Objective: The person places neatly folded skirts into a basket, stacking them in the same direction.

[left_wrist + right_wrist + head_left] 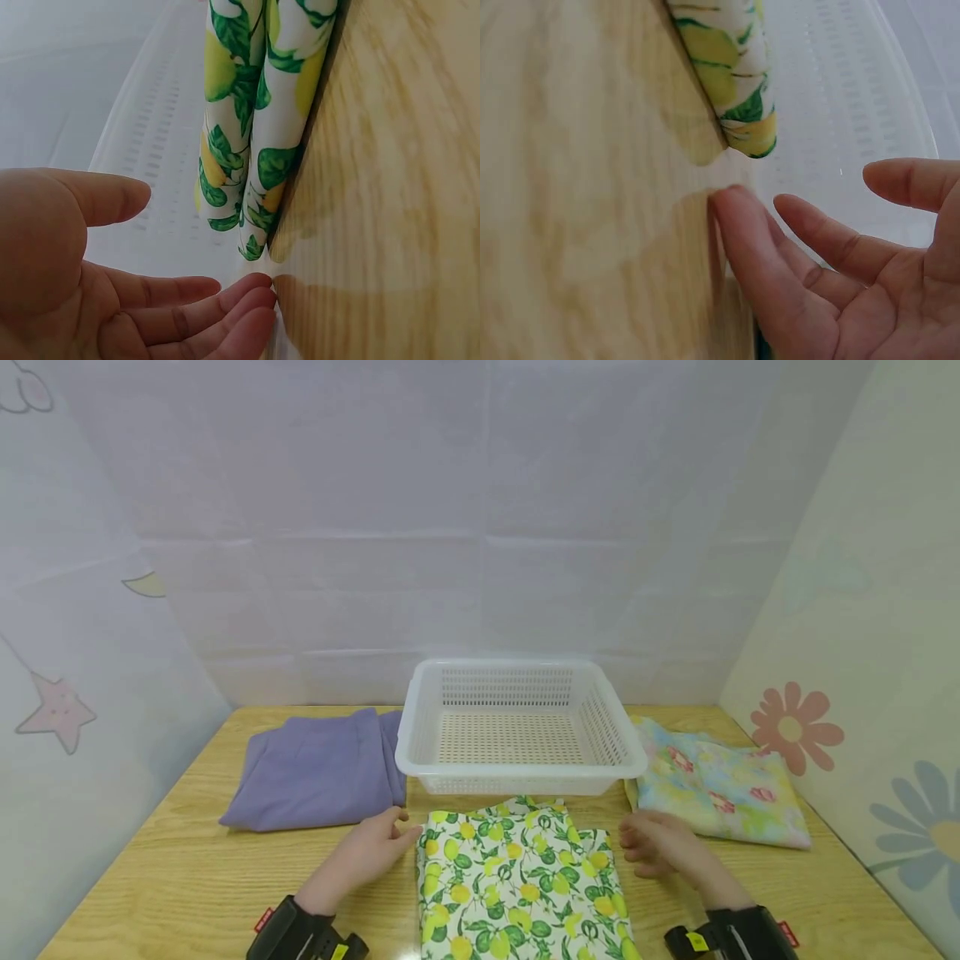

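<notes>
A folded lemon-print cloth (517, 885) lies on the wooden table in front of a white plastic basket (517, 772). Beside its left edge is my left hand (372, 852), fingers loosely bent and holding nothing. In the left wrist view the cloth's folded layers (232, 135) stand just beyond the thumb and fingers, apart from them. My right hand (667, 847) is off the cloth's right edge, also holding nothing. The right wrist view shows its fingers (754, 247) near the tabletop, with a gap between them and the cloth's corner (750, 135).
A purple folded cloth (318, 768) lies left of the basket. On the right lies a pastel floral cloth (723, 785), partly behind the basket's right side. Pale sheets (480, 527) hang behind the table and along both sides.
</notes>
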`<state>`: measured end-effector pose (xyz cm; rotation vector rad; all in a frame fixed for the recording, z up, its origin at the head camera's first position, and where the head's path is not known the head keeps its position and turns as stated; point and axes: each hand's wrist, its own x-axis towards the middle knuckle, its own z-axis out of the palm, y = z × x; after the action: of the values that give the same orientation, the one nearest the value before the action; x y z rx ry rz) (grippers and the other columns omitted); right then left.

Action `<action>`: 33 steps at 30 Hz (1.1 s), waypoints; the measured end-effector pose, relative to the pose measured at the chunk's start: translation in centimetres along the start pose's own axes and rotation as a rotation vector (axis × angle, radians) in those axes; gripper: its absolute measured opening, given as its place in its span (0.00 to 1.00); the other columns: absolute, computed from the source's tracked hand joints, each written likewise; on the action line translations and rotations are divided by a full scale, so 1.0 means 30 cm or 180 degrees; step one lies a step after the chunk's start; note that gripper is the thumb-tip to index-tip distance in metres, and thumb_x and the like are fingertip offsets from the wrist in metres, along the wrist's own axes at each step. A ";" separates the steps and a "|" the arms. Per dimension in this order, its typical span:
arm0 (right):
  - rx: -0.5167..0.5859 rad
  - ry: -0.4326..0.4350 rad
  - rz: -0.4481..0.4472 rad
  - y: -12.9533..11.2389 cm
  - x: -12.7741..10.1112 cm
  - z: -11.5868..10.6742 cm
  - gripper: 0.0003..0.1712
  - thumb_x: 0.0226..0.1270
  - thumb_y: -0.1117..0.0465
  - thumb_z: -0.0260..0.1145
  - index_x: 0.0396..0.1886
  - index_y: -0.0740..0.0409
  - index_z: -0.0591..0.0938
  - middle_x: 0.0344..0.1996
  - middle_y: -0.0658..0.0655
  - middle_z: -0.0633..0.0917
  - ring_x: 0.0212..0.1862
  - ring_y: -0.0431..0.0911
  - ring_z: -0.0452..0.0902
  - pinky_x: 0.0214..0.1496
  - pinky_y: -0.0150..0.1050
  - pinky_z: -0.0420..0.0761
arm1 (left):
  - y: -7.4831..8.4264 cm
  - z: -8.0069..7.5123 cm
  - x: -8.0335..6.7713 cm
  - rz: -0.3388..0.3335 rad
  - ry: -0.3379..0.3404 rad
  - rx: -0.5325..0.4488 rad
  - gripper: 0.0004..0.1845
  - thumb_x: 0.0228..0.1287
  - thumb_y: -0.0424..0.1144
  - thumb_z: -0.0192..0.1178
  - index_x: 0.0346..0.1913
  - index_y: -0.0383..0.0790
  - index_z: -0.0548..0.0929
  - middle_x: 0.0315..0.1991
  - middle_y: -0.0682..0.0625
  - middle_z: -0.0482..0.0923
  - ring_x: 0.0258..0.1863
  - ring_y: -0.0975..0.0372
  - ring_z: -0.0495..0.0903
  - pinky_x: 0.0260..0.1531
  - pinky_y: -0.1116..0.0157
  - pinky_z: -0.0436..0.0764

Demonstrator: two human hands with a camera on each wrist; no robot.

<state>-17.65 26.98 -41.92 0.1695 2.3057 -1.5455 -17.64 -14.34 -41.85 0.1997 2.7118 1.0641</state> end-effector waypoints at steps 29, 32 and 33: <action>-0.0209 -0.0827 -0.0707 0.009 0.024 0.110 0.39 0.61 0.60 0.68 0.63 0.80 0.62 0.39 0.59 0.85 0.37 0.48 0.84 0.38 0.41 0.83 | 0.031 0.132 0.012 -0.0245 -0.0428 -0.2746 0.39 0.70 0.42 0.51 0.67 0.16 0.45 0.61 0.23 0.61 0.52 0.56 0.74 0.54 0.61 0.76; -0.0311 -0.0819 -0.0740 0.010 0.029 0.110 0.37 0.61 0.59 0.67 0.62 0.78 0.66 0.39 0.60 0.85 0.36 0.48 0.84 0.38 0.41 0.83 | 0.027 0.136 0.017 -0.0164 -0.0575 -0.2733 0.35 0.73 0.42 0.47 0.65 0.13 0.51 0.62 0.25 0.61 0.53 0.57 0.73 0.56 0.60 0.75; -0.0399 -0.0788 -0.0739 0.008 0.028 0.112 0.35 0.61 0.58 0.67 0.61 0.77 0.68 0.40 0.60 0.85 0.36 0.48 0.84 0.38 0.40 0.83 | 0.025 0.136 0.017 -0.0120 -0.0625 -0.2715 0.34 0.73 0.42 0.47 0.65 0.13 0.52 0.62 0.26 0.63 0.53 0.58 0.74 0.55 0.60 0.76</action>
<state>-17.59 23.93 -43.56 -0.3146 2.2746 -1.4263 -17.07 -11.02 -44.34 0.0926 1.8701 1.9352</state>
